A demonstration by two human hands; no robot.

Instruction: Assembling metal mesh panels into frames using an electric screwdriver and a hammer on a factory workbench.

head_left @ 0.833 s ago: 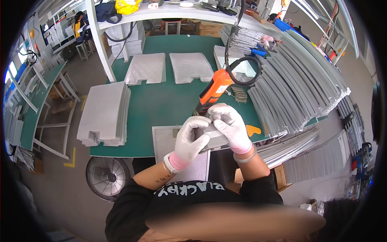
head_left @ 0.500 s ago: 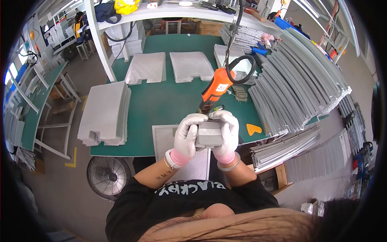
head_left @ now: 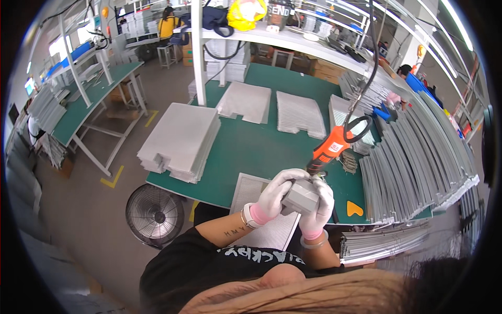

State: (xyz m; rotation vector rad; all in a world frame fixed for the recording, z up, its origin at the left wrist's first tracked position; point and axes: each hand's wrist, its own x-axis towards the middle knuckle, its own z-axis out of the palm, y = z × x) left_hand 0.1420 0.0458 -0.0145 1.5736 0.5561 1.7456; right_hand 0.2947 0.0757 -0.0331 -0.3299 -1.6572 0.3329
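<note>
My left hand (head_left: 276, 195) and my right hand (head_left: 322, 205), both in white gloves with pink cuffs, are closed around a grey blocky piece (head_left: 301, 197). Each grips one side of it in front of my chest. Right behind the piece hangs an orange and black power screwdriver (head_left: 331, 145), tilted on a cable. Its lower end sits close to my fingers, and they hide its tip. Whether the tip touches the grey piece I cannot tell. Under my hands, a light perforated panel (head_left: 247, 189) lies over the front edge of the green table (head_left: 246, 152).
Stacked pale panels (head_left: 180, 131) stand at the left, with two smaller panel stacks behind. Long grey strips (head_left: 418, 162) crowd the right side. A yellow-orange flat piece (head_left: 354, 209) lies near the front edge. A floor fan (head_left: 155, 215) stands at lower left; a white shelf (head_left: 293, 41) spans the back.
My view has swung to the left, so the scene sits farther right and is tilted. Both hands still hold the grey piece near the screwdriver.
</note>
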